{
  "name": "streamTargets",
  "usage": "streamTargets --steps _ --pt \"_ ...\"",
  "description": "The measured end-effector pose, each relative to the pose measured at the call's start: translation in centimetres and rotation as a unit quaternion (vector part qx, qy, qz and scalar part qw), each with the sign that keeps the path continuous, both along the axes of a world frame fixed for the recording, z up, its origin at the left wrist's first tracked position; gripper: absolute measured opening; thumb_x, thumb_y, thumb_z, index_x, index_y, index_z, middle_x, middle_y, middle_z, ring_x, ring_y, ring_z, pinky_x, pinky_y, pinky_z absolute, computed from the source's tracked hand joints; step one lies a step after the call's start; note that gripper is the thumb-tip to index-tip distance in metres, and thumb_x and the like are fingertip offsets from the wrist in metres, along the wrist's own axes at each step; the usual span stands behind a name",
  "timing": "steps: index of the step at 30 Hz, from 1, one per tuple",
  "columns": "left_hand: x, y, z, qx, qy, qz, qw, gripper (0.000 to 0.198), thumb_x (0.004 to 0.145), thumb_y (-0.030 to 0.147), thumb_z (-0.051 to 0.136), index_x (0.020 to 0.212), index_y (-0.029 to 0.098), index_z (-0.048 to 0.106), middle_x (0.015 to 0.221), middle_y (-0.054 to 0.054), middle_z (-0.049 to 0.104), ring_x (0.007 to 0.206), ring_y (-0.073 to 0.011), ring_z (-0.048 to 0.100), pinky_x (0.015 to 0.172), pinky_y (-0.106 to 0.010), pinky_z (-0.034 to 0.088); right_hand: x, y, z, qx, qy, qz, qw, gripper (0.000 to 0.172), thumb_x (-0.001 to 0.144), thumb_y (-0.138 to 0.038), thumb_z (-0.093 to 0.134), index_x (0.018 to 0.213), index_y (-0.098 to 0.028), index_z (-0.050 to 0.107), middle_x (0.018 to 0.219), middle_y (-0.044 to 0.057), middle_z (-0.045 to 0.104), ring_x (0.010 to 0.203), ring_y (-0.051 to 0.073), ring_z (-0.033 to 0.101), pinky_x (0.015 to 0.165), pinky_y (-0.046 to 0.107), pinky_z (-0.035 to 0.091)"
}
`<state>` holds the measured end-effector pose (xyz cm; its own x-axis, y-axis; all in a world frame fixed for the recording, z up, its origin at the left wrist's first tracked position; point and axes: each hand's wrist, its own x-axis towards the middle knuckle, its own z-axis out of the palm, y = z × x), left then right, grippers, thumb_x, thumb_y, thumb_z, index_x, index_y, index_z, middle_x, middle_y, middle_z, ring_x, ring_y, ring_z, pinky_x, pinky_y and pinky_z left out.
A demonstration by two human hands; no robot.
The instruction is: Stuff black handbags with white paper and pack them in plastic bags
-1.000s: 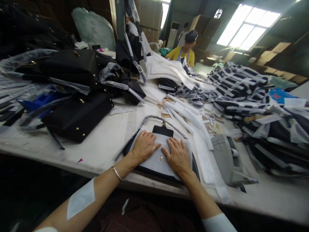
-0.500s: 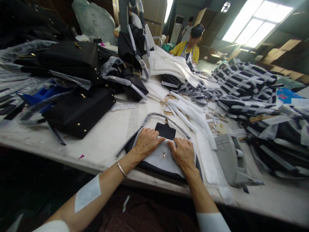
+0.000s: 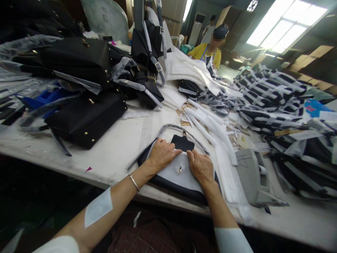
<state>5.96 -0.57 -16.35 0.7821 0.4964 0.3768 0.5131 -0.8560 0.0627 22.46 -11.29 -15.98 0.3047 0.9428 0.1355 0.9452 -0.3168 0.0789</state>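
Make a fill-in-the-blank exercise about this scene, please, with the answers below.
The left hand and right hand touch a pale sheet on the ____-coloured bag.
The bracelet is closer to the ____ hand.
The grey device is closer to the ____ hand.
The nearer co-worker's sleeve is coloured ____.

Missing words: black; left; right; yellow.

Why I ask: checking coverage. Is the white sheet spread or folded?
Spread: the white sheet lies across the black bag, around a clasp.
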Motion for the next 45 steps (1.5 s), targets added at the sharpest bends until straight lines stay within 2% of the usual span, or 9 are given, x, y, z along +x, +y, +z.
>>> streamTargets --steps 7,10,13,20,24,29,33,39,45 --pt "0.3 0.1 0.4 -0.020 0.014 0.019 1.000 0.041 0.097 0.048 0.054 0.085 0.015 0.075 0.082 -0.011 0.073 0.085 -0.0266 0.065 0.085 -0.043 0.034 -0.3 0.3 -0.2 -0.021 0.013 -0.038 0.999 0.045 0.105 -0.047 0.030 0.098 -0.017 0.064 0.073 0.009 0.074 0.073 0.025 0.071 0.079 0.037 0.039" --pt "0.5 0.1 0.7 -0.045 0.015 0.046 0.998 0.050 0.097 0.053 0.051 0.082 0.012 0.076 0.086 -0.015 0.074 0.093 -0.0285 0.065 0.090 -0.044 0.034 -0.4 0.2 -0.6 0.026 0.045 -0.050 0.997 0.049 0.102 -0.048 0.038 0.131 -0.011 0.053 0.101 0.017 0.075 0.094 0.030 0.071 0.085 0.041 0.042" --pt "0.8 0.2 0.7 -0.056 0.023 0.051 0.997 0.053 0.098 0.053 0.047 0.082 0.012 0.076 0.086 -0.016 0.074 0.095 -0.0295 0.064 0.090 -0.045 0.035 -0.1 0.3 -1.0 0.077 0.102 -0.060 0.990 0.069 0.098 -0.048 0.045 0.150 -0.006 0.031 0.133 0.024 0.061 0.117 0.035 0.062 0.091 0.045 0.043" --pt "0.7 -0.2 0.0 -0.029 -0.003 0.055 0.998 0.046 0.094 0.051 0.054 0.085 0.010 0.073 0.086 -0.017 0.072 0.094 -0.0304 0.064 0.096 -0.048 0.035 1.1 0.4 -1.4 0.191 0.293 -0.080 0.933 0.092 0.079 -0.050 0.068 0.153 -0.012 0.029 0.112 0.014 0.070 0.096 0.031 0.067 0.089 0.047 0.047" --pt "0.6 -0.3 -0.5 -0.031 -0.033 0.061 0.997 0.046 0.093 0.053 0.054 0.090 0.009 0.069 0.087 -0.016 0.070 0.093 -0.0297 0.063 0.108 -0.051 0.031 1.5 -0.3 -1.3 0.262 0.346 0.006 0.901 0.053 0.080 -0.044 0.065 0.127 -0.019 0.063 0.086 0.003 0.068 0.075 0.022 0.061 0.077 0.039 0.050" --pt "0.0 -0.1 -0.5 -0.100 -0.125 0.087 0.983 0.020 0.084 0.031 0.064 0.094 0.017 0.055 0.093 -0.009 0.064 0.097 -0.0274 0.060 0.114 -0.050 0.030 1.2 -1.2 -1.3 0.309 0.307 0.093 0.895 0.016 0.084 -0.028 0.060 0.095 -0.023 0.071 0.102 0.007 0.069 0.100 0.025 0.062 0.093 0.046 0.048" --pt "-0.4 0.0 -0.3 -0.135 -0.145 0.080 0.977 0.031 0.071 0.009 0.057 0.097 0.022 0.047 0.098 -0.006 0.060 0.100 -0.0256 0.057 0.117 -0.050 0.028 0.2 -1.7 -1.0 0.319 0.256 0.162 0.898 0.016 0.082 -0.015 0.056 0.092 -0.024 0.064 0.115 0.007 0.070 0.118 0.027 0.060 0.110 0.057 0.036" --pt "-0.6 0.0 -0.5 -0.156 -0.139 0.056 0.976 0.033 0.073 0.007 0.050 0.101 0.023 0.046 0.099 -0.005 0.061 0.103 -0.0248 0.058 0.120 -0.051 0.022 -0.4 -2.2 -0.3 0.296 0.218 0.235 0.900 0.018 0.086 -0.020 0.064 0.104 -0.026 0.064 0.098 0.003 0.073 0.095 0.022 0.069 0.109 0.052 0.041" --pt "-1.2 0.9 -0.4 -0.236 -0.207 -0.013 0.949 0.042 0.071 -0.001 0.038 0.104 0.022 0.049 0.109 -0.005 0.065 0.110 -0.0202 0.060 0.120 -0.048 0.024 -0.6 -2.8 -0.2 0.243 0.268 0.277 0.890 0.024 0.087 -0.011 0.052 0.102 -0.024 0.065 0.126 0.009 0.067 0.124 0.024 0.059 0.107 0.048 0.048"
